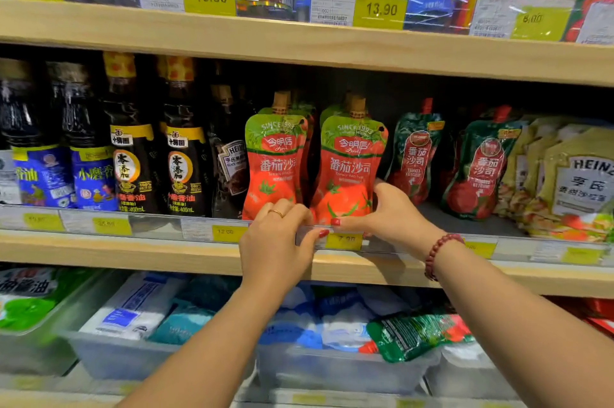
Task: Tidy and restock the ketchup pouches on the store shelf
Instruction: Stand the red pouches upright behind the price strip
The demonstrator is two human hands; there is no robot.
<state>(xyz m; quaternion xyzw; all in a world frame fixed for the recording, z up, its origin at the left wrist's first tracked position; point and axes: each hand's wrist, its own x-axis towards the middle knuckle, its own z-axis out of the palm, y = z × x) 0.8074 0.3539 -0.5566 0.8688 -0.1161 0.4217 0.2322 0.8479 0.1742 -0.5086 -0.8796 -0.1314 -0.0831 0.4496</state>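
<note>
Hands meet at the front edge of the middle shelf [99, 253], just below the centre of the frame. Our left hand [275, 241] is curled over the clear price rail [159, 223]. Its fingers [294, 209] hook over the top of the rail against the foot of the left ketchup pouch [274, 158], and the thumb presses the rail's front beside the yellow price tag [344, 240], so this hand grips the rail. A ring [276, 213] shows on one finger. Our right hand [388, 211] grips the right ketchup pouch [349, 165] at its base, thumb across the lower front and the other fingers wrapped round its right edge. A red bead bracelet [440, 253] sits on that wrist. Both red pouches stand upright, close side by side at the shelf front, with more of the same kind lined up behind them. To their right we see dark green pouches [415, 155] standing further back, then yellow Heinz pouches [571, 181] at the right edge of the frame. To the left stand dark sauce bottles [133, 148]. In the lower part of the frame, clear bins [332, 367] hold white and blue packets, and one green pouch [418, 334] lies flat on top of them
</note>
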